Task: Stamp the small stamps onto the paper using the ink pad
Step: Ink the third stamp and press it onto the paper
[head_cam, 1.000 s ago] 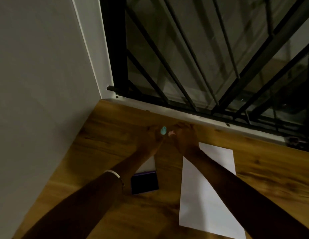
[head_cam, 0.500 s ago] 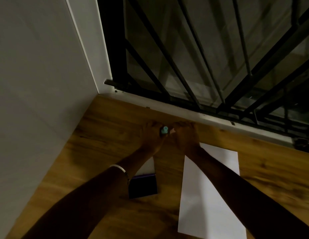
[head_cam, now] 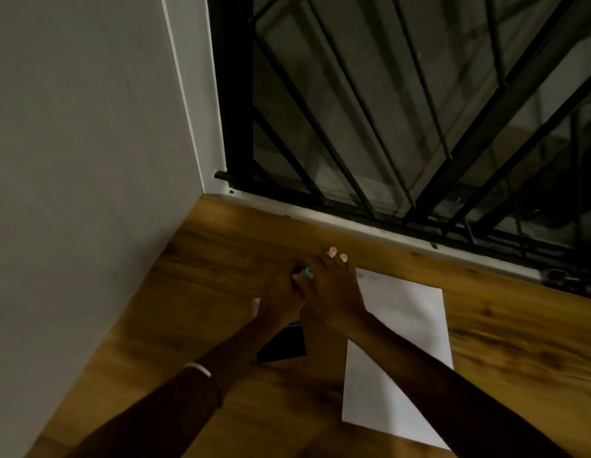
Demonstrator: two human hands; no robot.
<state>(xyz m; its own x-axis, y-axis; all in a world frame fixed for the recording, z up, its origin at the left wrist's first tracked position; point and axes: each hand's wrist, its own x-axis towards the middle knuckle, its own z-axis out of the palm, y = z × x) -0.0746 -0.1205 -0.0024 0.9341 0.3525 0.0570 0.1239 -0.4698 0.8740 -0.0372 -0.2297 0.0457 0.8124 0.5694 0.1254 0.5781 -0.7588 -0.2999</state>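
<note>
A small teal stamp point(head_cam: 308, 272) shows between my two hands, above the far end of the ink pad. My left hand point(head_cam: 282, 297) is closed around it from the left. My right hand point(head_cam: 333, 292) overlaps it from the right, two fingertips stretched out past it; its hold on the stamp is hidden. The dark ink pad point(head_cam: 284, 345) lies under my wrists, mostly covered, with its pale lid edge at the left. The white paper point(head_cam: 406, 325) lies to the right on the wooden table point(head_cam: 518, 342), with two faint marks near its top left corner.
A grey wall point(head_cam: 82, 193) closes the left side. A window with black bars point(head_cam: 403, 110) and a white sill runs along the far table edge. Small dark items lie at the far right of the sill point(head_cam: 561, 276).
Both hands have drawn back toward me and closer together, the right hand now overlapping the left. The camera has tilted, so the paper's far corner shows.
</note>
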